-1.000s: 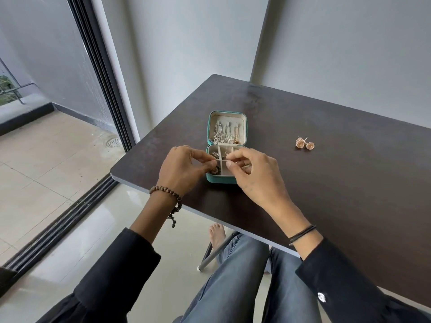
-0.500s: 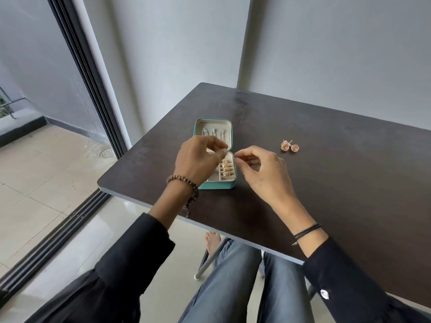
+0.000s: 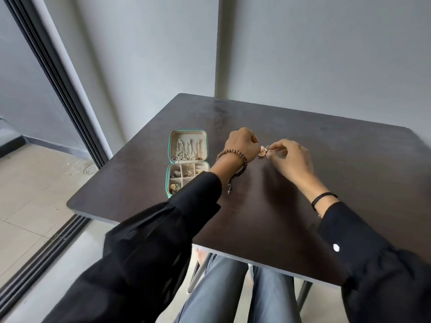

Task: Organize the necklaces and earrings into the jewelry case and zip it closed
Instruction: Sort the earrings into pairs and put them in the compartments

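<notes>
A small teal jewelry case [image 3: 167,183] lies open on the dark table [image 3: 349,159], left of both hands. Its lid holds several silver chains [image 3: 184,150]; its divided tray holds small pieces, partly hidden by my left sleeve. To the right of the case, a pair of round rose-gold stud earrings [image 3: 263,151] sits between my hands. My left hand [image 3: 241,144] pinches one from the left with curled fingers. My right hand [image 3: 289,159] pinches the other from the right.
The table's left and near edges drop to a tiled floor. A sliding-door frame [image 3: 58,89] runs along the left, and grey walls stand close behind the table. My knees and a chair leg show under the near edge.
Both hands have left the case and moved right to the stud earrings, which they now pinch. The case is uncovered and appears further left as the view shifted.
</notes>
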### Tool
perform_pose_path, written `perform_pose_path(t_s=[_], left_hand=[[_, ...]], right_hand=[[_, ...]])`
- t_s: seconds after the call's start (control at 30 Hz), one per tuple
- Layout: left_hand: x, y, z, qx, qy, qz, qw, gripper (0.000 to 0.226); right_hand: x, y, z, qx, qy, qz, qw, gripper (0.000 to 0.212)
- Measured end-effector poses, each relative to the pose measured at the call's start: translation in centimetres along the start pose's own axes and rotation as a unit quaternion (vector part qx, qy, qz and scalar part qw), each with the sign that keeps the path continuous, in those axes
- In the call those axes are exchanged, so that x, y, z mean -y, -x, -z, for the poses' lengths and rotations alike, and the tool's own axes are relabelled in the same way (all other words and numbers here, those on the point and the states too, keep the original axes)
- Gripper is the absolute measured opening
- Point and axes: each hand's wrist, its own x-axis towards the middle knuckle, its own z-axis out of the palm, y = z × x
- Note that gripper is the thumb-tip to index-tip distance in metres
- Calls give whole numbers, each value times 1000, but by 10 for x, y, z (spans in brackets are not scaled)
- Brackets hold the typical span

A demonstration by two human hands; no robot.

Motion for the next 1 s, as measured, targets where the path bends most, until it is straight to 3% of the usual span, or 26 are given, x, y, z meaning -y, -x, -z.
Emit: perform_pose_path(t_s=[0.17, 0.57, 0.67, 0.87, 1.0], left_hand=[[-2, -25, -30, 20, -32, -14, 999, 33], [12, -38, -42, 3, -93, -18, 995, 11], [12, -35, -44, -4, -75, -1, 997, 7], [18, -26, -47, -19, -13, 16, 1000, 25], [20, -19, -51, -15, 6, 19, 1000, 25]], right_hand=[[-13, -16, -12, 43, 34, 24, 998, 34], [-25, -17, -32, -35, 47, 70, 996, 14], [-25, -15, -31, -42, 50, 87, 994, 11], [-19, -5, -29, -50, 55, 106, 992, 12], [-18, -3, -27, -29, 61, 103, 992, 19]])
